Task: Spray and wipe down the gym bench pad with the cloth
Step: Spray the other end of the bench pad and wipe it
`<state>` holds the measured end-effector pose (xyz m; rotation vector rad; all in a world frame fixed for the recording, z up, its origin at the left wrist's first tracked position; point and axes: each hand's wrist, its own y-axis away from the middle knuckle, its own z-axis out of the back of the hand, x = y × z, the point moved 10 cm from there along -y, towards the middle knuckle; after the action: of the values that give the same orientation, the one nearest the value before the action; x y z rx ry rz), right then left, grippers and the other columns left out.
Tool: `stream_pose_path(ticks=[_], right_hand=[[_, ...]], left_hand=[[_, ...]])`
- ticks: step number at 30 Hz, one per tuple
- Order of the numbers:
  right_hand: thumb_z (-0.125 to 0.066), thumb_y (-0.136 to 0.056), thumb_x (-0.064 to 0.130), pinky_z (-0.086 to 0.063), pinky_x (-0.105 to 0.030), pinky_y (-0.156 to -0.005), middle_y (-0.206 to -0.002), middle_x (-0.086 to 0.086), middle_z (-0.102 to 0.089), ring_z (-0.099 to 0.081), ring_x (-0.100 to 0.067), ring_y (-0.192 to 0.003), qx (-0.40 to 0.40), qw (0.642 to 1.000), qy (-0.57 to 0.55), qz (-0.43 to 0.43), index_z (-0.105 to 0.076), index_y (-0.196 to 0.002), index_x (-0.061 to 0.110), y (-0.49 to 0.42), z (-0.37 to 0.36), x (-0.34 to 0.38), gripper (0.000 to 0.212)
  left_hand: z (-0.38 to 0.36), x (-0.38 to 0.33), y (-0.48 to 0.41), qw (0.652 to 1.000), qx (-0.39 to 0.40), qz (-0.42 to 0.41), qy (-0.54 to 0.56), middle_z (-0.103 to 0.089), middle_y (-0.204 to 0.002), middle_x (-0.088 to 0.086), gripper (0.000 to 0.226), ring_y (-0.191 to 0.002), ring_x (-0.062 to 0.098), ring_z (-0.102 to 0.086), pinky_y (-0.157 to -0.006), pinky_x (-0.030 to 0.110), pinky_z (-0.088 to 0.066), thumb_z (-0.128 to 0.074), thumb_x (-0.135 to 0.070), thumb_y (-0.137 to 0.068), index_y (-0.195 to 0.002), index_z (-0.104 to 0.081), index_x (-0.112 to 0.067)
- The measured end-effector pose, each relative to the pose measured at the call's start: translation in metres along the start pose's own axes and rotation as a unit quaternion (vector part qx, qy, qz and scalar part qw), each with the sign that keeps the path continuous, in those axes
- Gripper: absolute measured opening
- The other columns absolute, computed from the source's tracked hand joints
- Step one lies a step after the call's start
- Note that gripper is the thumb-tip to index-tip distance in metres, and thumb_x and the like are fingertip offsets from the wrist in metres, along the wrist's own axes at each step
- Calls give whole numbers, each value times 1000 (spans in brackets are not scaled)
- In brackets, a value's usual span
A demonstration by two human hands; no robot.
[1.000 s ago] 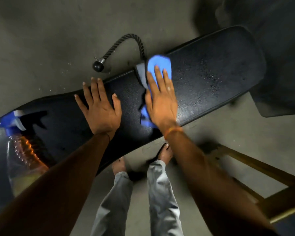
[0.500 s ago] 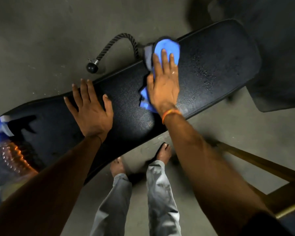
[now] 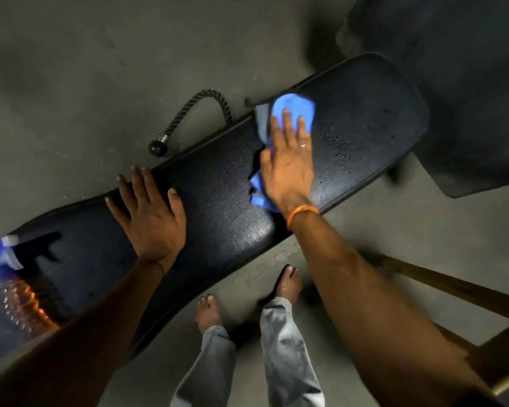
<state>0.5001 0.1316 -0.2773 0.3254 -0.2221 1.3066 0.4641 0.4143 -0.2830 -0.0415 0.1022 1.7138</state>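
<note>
Cloth slides farther out under the flat right hand toward droplets just right of it; left hand rests flat on the pad, fingers spread

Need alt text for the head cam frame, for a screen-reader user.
The right hand presses a blue cloth flat on a black gym bench pad, next to spray droplets, while the left hand rests flat on the pad. A spray bottle sits at the pad's left end; a rope lies on the floor beyond.
</note>
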Motion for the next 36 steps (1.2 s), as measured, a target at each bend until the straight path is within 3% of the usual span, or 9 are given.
stream_pose_path(ticks=[5,10,14,19,22,27,30,33,36], right_hand=[[-44,-98,26,-17,-44,-128,-169,0,-22,-12,-26,-158,41,983,-9,178,-34,-158,20,97,-10,28,61],[-44,-93,29,-19,-50,-126,-168,0,-25,-12,-28,-158,10,996,-1,84,-34,-158,21,48,12,-39,66],[-34,-93,32,-19,-47,-126,-167,-7,-27,-15,-36,-156,-26,999,-19,-19,-36,-157,13,-17,20,-51,66],[-39,-98,28,-12,-43,-129,-170,-3,-18,-7,-30,-158,30,993,15,110,-27,-160,18,53,5,-14,64],[-47,-100,25,-12,-44,-129,-170,5,-15,-2,-24,-159,57,991,3,121,-24,-161,24,85,11,-47,65],[-43,-95,25,-20,-51,-125,-167,-6,-27,-15,-35,-156,-40,998,-24,-35,-37,-156,13,3,40,-112,62],[-35,-96,28,-21,-48,-126,-166,-10,-28,-17,-36,-155,-67,992,-26,-105,-36,-156,8,-19,42,-99,63],[-36,-95,25,-25,-52,-125,-164,-17,-31,-17,-36,-154,-49,999,16,10,-38,-154,3,20,30,-50,63],[-45,-96,25,-23,-49,-125,-170,-3,-19,-7,-29,-158,13,998,1,56,-28,-160,16,71,16,-47,66]], left_hand=[[-2,-33,-11,996,9,-67,53,-29,-165,13,60,-155,30,-23,-122,66,-13,-29,-39,-105,-158,-28,-10],[-13,-134,-34,987,25,-137,85,-28,-166,5,63,-155,26,-21,-124,58,-15,-31,-45,-103,-158,-31,-14],[-24,-147,-31,991,14,-124,39,-24,-168,4,63,-156,27,-17,-126,55,-12,-28,-46,-105,-160,-25,-16],[-20,-148,-31,991,21,-127,26,-22,-169,5,64,-156,28,-17,-125,57,-14,-30,-44,-104,-161,-22,-16],[-20,-148,-30,992,31,-122,26,-21,-169,4,64,-157,27,-16,-125,57,-14,-28,-44,-104,-161,-20,-16],[-18,-149,-31,992,30,-115,31,-22,-169,2,62,-157,27,-15,-126,55,-13,-26,-45,-105,-160,-23,-17],[-18,-148,-31,993,27,-111,32,-24,-168,2,61,-157,26,-17,-125,54,-14,-28,-44,-106,-160,-23,-17],[-15,-149,-30,993,28,-114,30,-23,-168,3,61,-156,26,-17,-125,55,-15,-29,-43,-106,-161,-22,-17],[-15,-149,-30,993,30,-111,31,-22,-169,3,61,-157,26,-16,-125,55,-15,-28,-43,-107,-161,-21,-17]])
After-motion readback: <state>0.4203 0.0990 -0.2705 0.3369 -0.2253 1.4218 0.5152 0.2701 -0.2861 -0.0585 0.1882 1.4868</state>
